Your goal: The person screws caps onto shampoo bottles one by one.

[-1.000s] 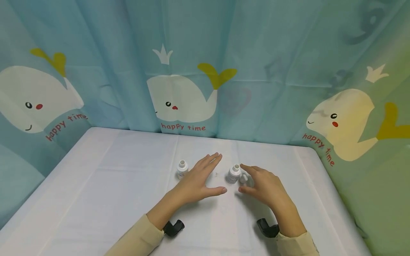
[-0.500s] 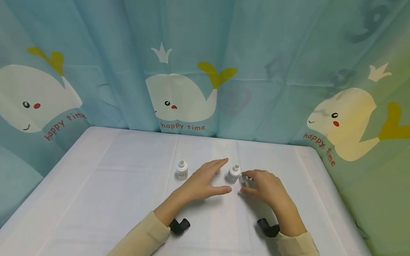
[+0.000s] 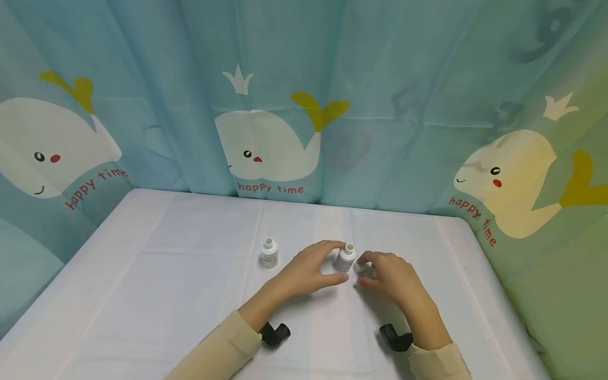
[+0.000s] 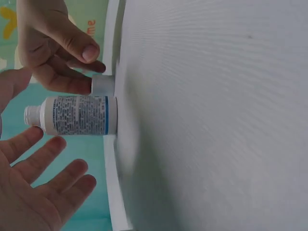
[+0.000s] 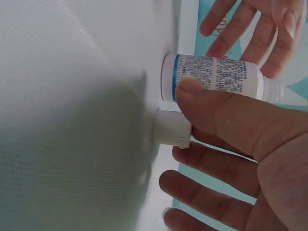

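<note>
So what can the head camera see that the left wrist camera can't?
Only the head view shows a second open bottle standing apart to the left, the whale curtain, and both sleeves.

Only the left wrist view shows the printed label on the near bottle up close.

Both show the near bottle standing uncapped on the table, the left hand open beside it, and the right hand holding the small white cap.

Two open bottles [image 3: 344,258] [image 3: 269,253], one loose cap [image 3: 359,267], two hands [image 3: 306,269] [image 3: 389,274].
</note>
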`<state>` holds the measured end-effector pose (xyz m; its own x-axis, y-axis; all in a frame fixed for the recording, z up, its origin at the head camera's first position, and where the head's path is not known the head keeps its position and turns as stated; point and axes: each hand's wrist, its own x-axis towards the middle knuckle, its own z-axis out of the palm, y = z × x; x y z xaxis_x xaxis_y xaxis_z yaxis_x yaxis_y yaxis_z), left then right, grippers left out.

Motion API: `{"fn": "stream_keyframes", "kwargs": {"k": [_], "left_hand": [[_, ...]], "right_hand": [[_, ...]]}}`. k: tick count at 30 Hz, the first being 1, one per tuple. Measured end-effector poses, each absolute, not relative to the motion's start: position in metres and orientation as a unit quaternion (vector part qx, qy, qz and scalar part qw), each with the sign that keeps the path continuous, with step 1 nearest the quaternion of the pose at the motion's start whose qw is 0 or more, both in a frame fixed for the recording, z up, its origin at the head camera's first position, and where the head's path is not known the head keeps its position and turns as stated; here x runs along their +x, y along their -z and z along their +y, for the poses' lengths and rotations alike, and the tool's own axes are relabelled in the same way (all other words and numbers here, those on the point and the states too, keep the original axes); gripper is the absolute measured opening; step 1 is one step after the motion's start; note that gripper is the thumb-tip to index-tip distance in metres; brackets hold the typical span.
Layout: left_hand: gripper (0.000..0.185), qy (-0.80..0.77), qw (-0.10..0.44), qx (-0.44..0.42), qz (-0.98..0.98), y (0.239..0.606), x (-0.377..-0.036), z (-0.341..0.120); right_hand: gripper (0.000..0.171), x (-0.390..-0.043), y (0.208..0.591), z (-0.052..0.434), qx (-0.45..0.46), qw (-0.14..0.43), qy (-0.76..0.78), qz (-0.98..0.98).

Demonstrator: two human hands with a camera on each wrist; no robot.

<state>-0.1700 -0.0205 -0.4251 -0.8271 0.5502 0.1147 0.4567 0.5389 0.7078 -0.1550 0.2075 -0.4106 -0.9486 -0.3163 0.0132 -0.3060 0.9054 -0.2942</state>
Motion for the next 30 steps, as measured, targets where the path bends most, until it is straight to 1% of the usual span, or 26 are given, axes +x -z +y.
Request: {"fn": "stream_keyframes", "kwargs": {"k": [5,10,19,22,26,30], "left_hand": [[0.059,-0.396,0.053,0.28,0.873,0.428,-0.174,-0.012],[0.056,-0.431,0.064,0.248,0.865,0.431,-0.178,-0.003],[0.056,-0.456,0.087,0.208,0.861,0.433,-0.18,0.007],[0.05,-0.454,0.077,0.203,0.864,0.435,-0.18,0.008],[0.041,-0.461,0.073,0.198,0.862,0.438,-0.181,0.007],[0.038,-0.461,0.07,0.197,0.863,0.438,-0.18,0.005]], "right_hand": [[0.029,-0.156,0.414,0.207,-0.161,0.002,0.144,0.976],[0.021,-0.157,0.417,0.207,-0.164,-0.013,0.149,0.975],[0.021,-0.158,0.42,0.204,-0.162,-0.007,0.151,0.975],[0.02,-0.158,0.419,0.203,-0.163,-0.002,0.155,0.974],[0.025,-0.158,0.421,0.203,-0.179,-0.004,0.168,0.969],[0.027,-0.157,0.422,0.202,-0.19,-0.012,0.171,0.967]]}}
